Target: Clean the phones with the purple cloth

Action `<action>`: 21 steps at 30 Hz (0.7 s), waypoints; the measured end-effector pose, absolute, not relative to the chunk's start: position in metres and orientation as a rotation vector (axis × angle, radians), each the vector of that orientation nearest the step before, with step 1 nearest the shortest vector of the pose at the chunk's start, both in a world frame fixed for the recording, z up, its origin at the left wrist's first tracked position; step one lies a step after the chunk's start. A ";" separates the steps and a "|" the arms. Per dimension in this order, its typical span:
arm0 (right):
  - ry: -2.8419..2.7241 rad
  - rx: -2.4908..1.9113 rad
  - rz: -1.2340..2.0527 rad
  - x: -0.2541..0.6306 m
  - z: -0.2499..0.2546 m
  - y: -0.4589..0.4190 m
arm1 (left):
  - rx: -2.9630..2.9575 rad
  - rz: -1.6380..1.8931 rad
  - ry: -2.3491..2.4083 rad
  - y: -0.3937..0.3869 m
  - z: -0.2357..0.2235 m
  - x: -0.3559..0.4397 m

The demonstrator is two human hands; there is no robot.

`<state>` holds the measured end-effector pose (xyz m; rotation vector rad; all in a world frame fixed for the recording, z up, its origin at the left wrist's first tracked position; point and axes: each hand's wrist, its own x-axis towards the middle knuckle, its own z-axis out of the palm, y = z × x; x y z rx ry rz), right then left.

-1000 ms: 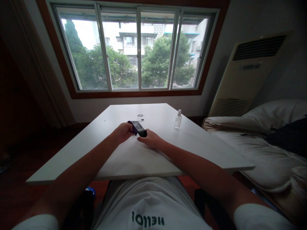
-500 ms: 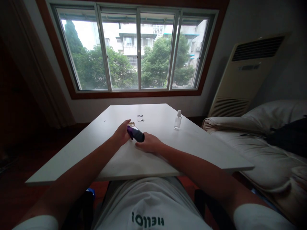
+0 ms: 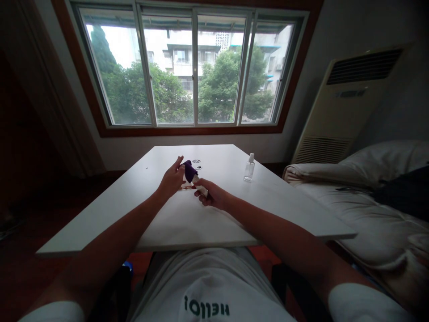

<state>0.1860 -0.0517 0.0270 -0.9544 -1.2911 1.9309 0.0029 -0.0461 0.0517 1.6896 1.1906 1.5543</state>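
Note:
My right hand [image 3: 214, 194] has its fingers closed round the pale, handle-like end of a small purple item [image 3: 190, 172]. The purple part looks soft and tilts up to the left, but its exact kind is not clear. My left hand [image 3: 170, 180] is close by, index finger stretched upward and fingers apart, its fingertips at the purple end. Whether it also grips something is hard to see. Below the purple part, between both hands, shows a thin orange-gold edge [image 3: 185, 188] of a thing mostly hidden.
On the white table [image 3: 110, 214], a clear spray bottle [image 3: 248, 169] stands upright to the right. Two small round dark-and-white marks or discs [image 3: 196, 161] sit beyond my hands. A pale sofa [image 3: 315, 183] is at the right, a window [image 3: 194, 71] ahead.
The purple item has turned: its purple end now points up and away, and a pale end shows in my right hand instead of a dark grey part. My left fingers have spread.

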 end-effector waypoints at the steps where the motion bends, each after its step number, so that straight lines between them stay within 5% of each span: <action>1: -1.259 -0.921 1.977 0.188 0.029 -0.051 | 1.881 1.606 1.247 -0.045 0.052 -0.001; 5: -1.156 -0.725 2.180 0.194 0.034 -0.047 | 2.602 1.657 1.224 -0.045 0.058 -0.016; 10: -1.160 -0.528 2.266 0.199 0.037 -0.049 | 3.099 1.309 0.875 -0.046 0.062 -0.023; 21: -1.157 -0.575 2.108 0.198 0.043 -0.054 | 2.897 1.140 0.782 -0.048 0.048 -0.010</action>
